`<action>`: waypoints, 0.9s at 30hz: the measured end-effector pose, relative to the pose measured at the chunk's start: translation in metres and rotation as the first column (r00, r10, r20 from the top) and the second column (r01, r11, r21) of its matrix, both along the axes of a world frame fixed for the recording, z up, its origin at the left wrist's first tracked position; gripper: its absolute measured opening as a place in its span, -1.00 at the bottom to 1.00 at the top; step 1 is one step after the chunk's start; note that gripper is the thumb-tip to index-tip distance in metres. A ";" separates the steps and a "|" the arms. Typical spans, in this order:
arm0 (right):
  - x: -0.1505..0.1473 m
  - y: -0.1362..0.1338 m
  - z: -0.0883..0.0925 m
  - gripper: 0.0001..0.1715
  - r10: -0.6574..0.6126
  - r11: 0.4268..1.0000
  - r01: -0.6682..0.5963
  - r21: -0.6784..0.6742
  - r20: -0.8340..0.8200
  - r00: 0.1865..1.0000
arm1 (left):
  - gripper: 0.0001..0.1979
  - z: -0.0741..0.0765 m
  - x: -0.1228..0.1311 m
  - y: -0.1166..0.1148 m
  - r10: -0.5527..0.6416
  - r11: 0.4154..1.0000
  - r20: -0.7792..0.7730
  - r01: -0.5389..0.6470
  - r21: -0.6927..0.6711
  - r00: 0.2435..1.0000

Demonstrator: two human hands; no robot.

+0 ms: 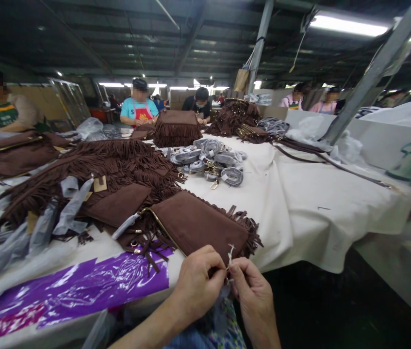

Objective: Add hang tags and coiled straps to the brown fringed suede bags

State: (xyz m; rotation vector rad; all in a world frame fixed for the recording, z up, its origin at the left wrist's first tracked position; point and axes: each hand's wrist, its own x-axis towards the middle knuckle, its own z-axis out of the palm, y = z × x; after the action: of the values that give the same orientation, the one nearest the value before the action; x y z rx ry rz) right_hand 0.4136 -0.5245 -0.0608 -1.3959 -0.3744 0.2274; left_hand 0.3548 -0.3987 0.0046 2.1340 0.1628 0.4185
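Observation:
My left hand [201,277] and my right hand [254,291] meet at the table's front edge, fingertips pinched together. Between them is a thin white string [231,253], its frayed end sticking up above the fingers. Below the fingertips hangs a greyish, see-through wrapping [221,310], partly hidden by my hands. Just beyond them lies a brown fringed bag [200,223] with a gold zip along its left edge. A wrapped zip pull [125,226] sticks out from the zip's upper end.
Brown fringed pieces [118,165] spread across the left. Wrapped straps with gold clips [208,157] are heaped mid-table. Purple plastic [92,288] covers the front edge. A stack of fringed bags [176,127] stands farther back. Co-workers [139,109] sit across the table. A metal post [376,72] rises at right.

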 end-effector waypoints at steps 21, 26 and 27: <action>-0.002 -0.044 0.010 -0.43 0.352 0.914 -0.247 0.323 -0.323 0.878 | -0.89 0.004 0.012 0.021 -0.285 0.304 0.041 0.131 -0.944 0.958; -0.002 -0.026 -0.002 -0.65 0.089 0.981 -0.045 0.187 -0.237 0.967 | -0.74 0.003 0.007 0.019 -0.272 0.423 -0.036 0.086 -0.902 0.962; -0.002 -0.023 -0.004 -0.66 0.054 0.988 -0.019 0.156 -0.218 0.974 | -0.70 0.002 0.007 0.018 -0.271 0.447 -0.040 0.089 -0.890 0.962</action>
State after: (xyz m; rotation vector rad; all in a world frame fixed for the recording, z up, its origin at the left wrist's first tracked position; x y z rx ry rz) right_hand 0.4121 -0.5477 -0.0644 -1.1992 -0.2270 0.3741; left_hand 0.3617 -0.3804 0.0070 1.0917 0.1943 -0.0341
